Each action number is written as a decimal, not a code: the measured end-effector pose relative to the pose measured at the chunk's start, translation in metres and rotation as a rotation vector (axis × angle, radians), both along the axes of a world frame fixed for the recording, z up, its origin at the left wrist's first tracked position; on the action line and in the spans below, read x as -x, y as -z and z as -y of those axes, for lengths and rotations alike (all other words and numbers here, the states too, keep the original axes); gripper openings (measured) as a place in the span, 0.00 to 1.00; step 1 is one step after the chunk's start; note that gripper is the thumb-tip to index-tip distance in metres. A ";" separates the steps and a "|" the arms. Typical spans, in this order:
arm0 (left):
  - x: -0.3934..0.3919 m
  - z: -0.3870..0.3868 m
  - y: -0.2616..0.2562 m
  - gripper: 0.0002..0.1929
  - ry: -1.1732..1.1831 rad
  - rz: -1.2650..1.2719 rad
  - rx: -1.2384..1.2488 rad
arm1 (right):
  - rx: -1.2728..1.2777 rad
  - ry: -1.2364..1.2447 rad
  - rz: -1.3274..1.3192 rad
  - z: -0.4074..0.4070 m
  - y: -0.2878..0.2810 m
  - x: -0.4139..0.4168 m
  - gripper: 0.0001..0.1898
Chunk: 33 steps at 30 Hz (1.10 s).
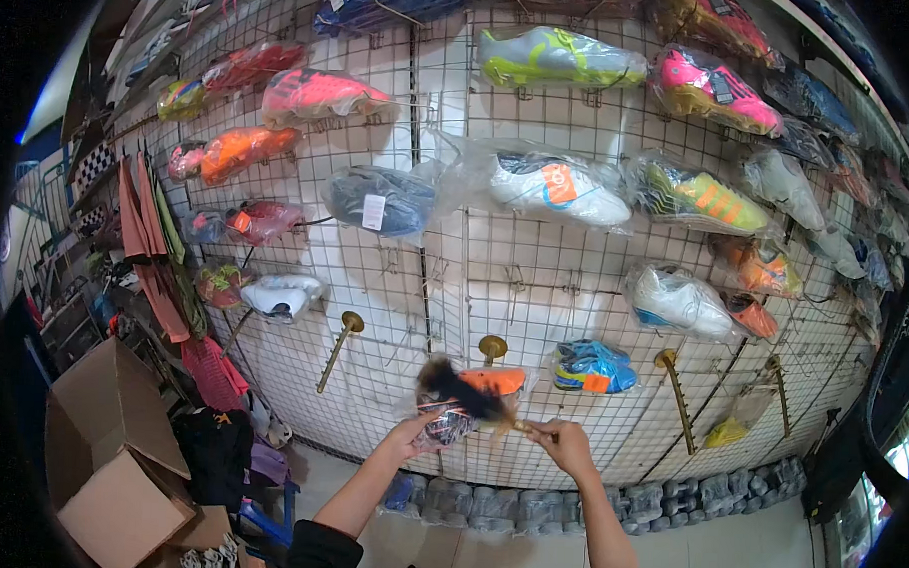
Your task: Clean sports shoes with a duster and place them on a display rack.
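Note:
My right hand [567, 447] grips the handle of a dark feather duster [462, 389], whose feathers are blurred. The duster lies across the front of a plastic-wrapped sports shoe [505, 379], orange and dark in colour, and hides much of it. My left hand [410, 437] holds the shoe's wrapping at the lower left. Just behind, a brass-coloured display arm [492, 347] juts from the wire grid wall [544, 302]. To the right of the duster sits a wrapped blue and yellow shoe [594, 366] with an orange tag.
Several bagged shoes, such as a white one [559, 188], hang higher on the grid. Brass-coloured arms [676, 401] stick out at both sides. Wrapped dumbbells [495, 507] line the floor below. At left stand an open cardboard box [122, 453] and a blue stool [270, 522].

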<state>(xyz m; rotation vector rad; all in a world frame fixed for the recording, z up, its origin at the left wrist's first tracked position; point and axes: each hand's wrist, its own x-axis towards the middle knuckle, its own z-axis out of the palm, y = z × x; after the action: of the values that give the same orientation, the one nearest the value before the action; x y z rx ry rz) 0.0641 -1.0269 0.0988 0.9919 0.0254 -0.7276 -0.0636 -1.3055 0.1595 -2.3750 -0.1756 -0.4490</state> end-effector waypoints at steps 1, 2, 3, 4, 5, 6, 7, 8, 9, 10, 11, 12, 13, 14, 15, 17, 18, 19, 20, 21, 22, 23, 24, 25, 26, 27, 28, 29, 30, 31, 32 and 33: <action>0.000 0.002 0.000 0.19 -0.001 0.001 0.000 | 0.053 0.132 0.043 -0.002 -0.006 -0.001 0.12; 0.000 0.004 0.000 0.19 -0.036 0.027 -0.118 | 0.207 0.186 0.073 -0.006 -0.010 -0.001 0.12; 0.000 0.006 -0.001 0.19 -0.069 0.056 -0.237 | 0.206 0.188 0.075 -0.005 -0.008 -0.002 0.12; -0.001 0.005 0.001 0.19 -0.069 0.058 -0.237 | 0.079 0.053 0.073 -0.002 -0.005 -0.005 0.13; -0.002 0.004 0.004 0.23 -0.049 0.066 -0.178 | -0.049 -0.083 0.071 -0.001 -0.004 -0.006 0.13; 0.001 0.005 0.001 0.27 -0.030 0.071 -0.119 | -0.050 -0.084 0.070 -0.001 -0.004 -0.006 0.13; 0.003 0.006 -0.002 0.27 -0.031 0.069 -0.120 | -0.014 -0.023 0.058 -0.002 -0.006 -0.007 0.13; 0.005 0.008 -0.005 0.27 -0.068 0.073 -0.168 | 0.021 0.037 0.045 -0.002 -0.007 -0.007 0.12; 0.010 0.012 -0.013 0.27 -0.105 0.079 -0.214 | 0.023 0.035 0.046 -0.005 -0.006 -0.009 0.12; 0.013 0.016 -0.016 0.24 -0.137 0.079 -0.225 | 0.018 0.092 0.059 -0.010 -0.001 -0.009 0.12; 0.015 0.019 -0.017 0.24 -0.140 0.079 -0.223 | 0.014 0.149 0.071 -0.013 0.004 -0.010 0.13; 0.019 0.021 -0.019 0.24 -0.140 0.081 -0.197 | -0.134 0.010 0.043 -0.014 0.012 -0.012 0.13; 0.022 0.022 -0.021 0.24 -0.141 0.083 -0.172 | -0.134 0.009 0.041 -0.014 0.020 -0.011 0.13; 0.025 0.020 -0.023 0.24 -0.141 0.081 -0.172 | -0.193 -0.057 0.014 -0.016 0.027 -0.011 0.13; 0.032 0.021 -0.031 0.26 -0.165 0.067 -0.162 | -0.251 -0.124 -0.015 -0.017 0.033 -0.009 0.13; 0.026 0.020 -0.033 0.28 -0.110 -0.044 -0.175 | -0.279 -0.010 -0.061 -0.028 0.043 -0.010 0.15; 0.022 0.014 -0.030 0.25 -0.080 -0.156 -0.071 | -0.351 0.099 0.063 -0.039 0.046 -0.011 0.16; 0.017 0.011 -0.029 0.22 -0.039 -0.266 0.030 | -0.424 0.220 0.190 -0.044 0.051 -0.012 0.18; 0.014 0.010 -0.026 0.22 -0.036 -0.264 0.028 | -0.315 0.153 0.336 -0.044 0.069 -0.015 0.20; 0.013 0.007 -0.021 0.23 -0.011 -0.245 0.067 | -0.317 0.150 0.336 -0.047 0.069 -0.011 0.20; 0.012 0.003 -0.016 0.24 0.014 -0.224 0.106 | -0.256 0.029 0.159 -0.047 0.067 -0.004 0.19; 0.009 -0.001 -0.010 0.24 0.010 -0.222 0.106 | -0.192 -0.092 -0.017 -0.047 0.067 0.000 0.19; 0.007 -0.002 -0.004 0.24 0.021 -0.229 0.133 | -0.146 -0.100 0.089 -0.041 0.079 0.000 0.18; 0.006 -0.001 -0.003 0.25 0.032 -0.236 0.158 | -0.145 -0.098 0.092 -0.040 0.096 -0.002 0.18; 0.008 0.004 -0.010 0.26 0.002 -0.253 0.165 | -0.308 0.033 0.222 -0.037 0.114 -0.007 0.18; 0.007 0.003 -0.008 0.26 -0.002 -0.249 0.169 | -0.467 0.149 0.350 -0.038 0.120 -0.009 0.17; 0.006 0.003 -0.005 0.26 0.044 -0.244 0.206 | -0.466 0.163 0.149 -0.038 0.123 -0.002 0.17; 0.004 0.002 -0.003 0.27 0.090 -0.239 0.242 | -0.462 0.158 0.152 -0.037 0.133 -0.005 0.17; 0.003 0.000 -0.003 0.29 0.119 -0.258 0.251 | -0.292 0.064 0.101 -0.042 0.134 -0.003 0.16; 0.002 0.001 -0.002 0.29 0.118 -0.260 0.252 | -0.122 -0.029 0.050 -0.044 0.135 -0.002 0.16; 0.002 0.002 -0.001 0.30 0.037 -0.248 0.249 | -0.104 -0.153 -0.013 -0.043 0.134 0.001 0.14; 0.002 0.003 -0.001 0.31 -0.041 -0.235 0.245 | -0.104 -0.152 -0.013 -0.041 0.141 -0.002 0.14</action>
<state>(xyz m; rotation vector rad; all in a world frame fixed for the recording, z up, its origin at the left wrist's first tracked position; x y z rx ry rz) 0.0625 -1.0299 0.1000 0.6675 0.1573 -0.7862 -0.0613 -1.2650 0.0187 -2.2433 -0.3163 -0.3614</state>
